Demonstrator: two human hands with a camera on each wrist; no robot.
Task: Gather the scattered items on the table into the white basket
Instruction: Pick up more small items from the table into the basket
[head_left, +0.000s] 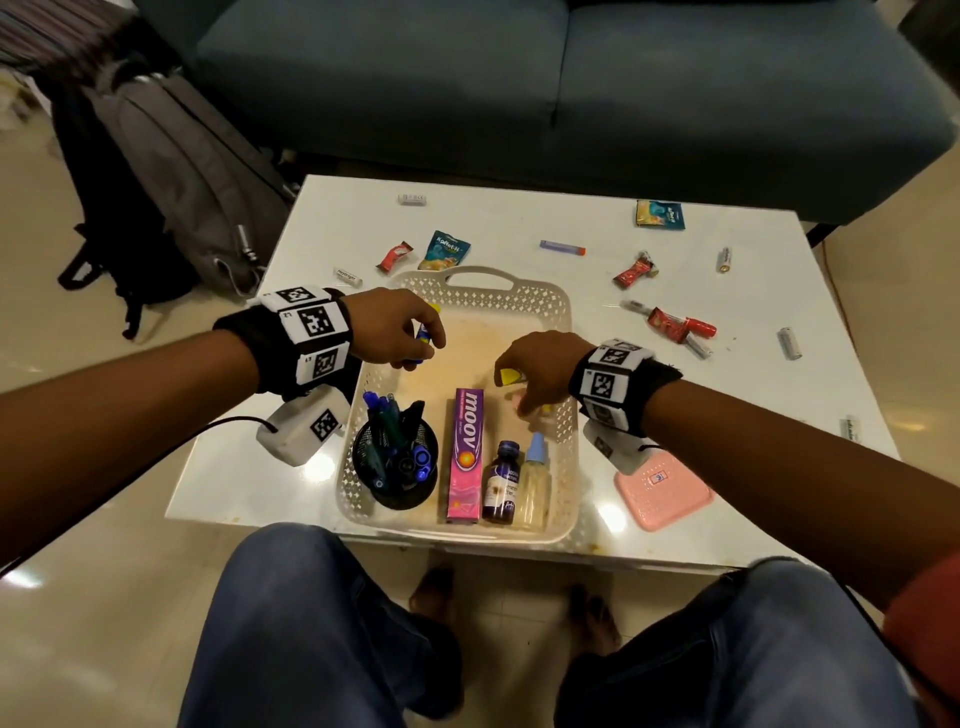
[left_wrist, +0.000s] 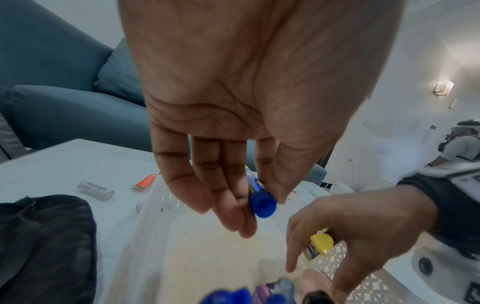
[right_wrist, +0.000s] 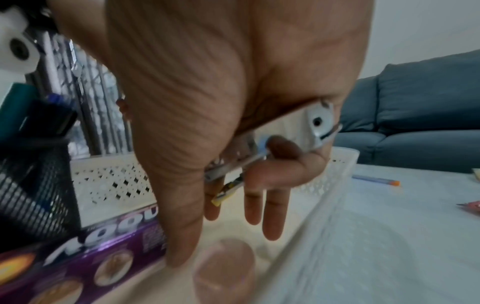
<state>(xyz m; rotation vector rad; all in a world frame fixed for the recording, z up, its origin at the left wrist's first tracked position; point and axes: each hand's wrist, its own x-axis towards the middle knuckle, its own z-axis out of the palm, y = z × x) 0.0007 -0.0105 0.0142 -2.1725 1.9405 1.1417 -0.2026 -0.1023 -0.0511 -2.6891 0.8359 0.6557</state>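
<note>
Your left hand (head_left: 395, 327) pinches a blue-capped tube (left_wrist: 259, 197) over the basket (head_left: 563, 332), cap end down. Your right hand (head_left: 540, 371) grips a yellow stapler (head_left: 508, 376); its long axis can't be read.

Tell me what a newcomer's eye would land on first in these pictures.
Both hands hover over the white basket in the middle of the table: the left hand pinches a blue-capped glue stick, the right hand holds a yellow stapler. The pink-and-purple box lying in the basket stands out, beside a black pen holder, while red wrappers lie scattered on the table to the right.
</note>
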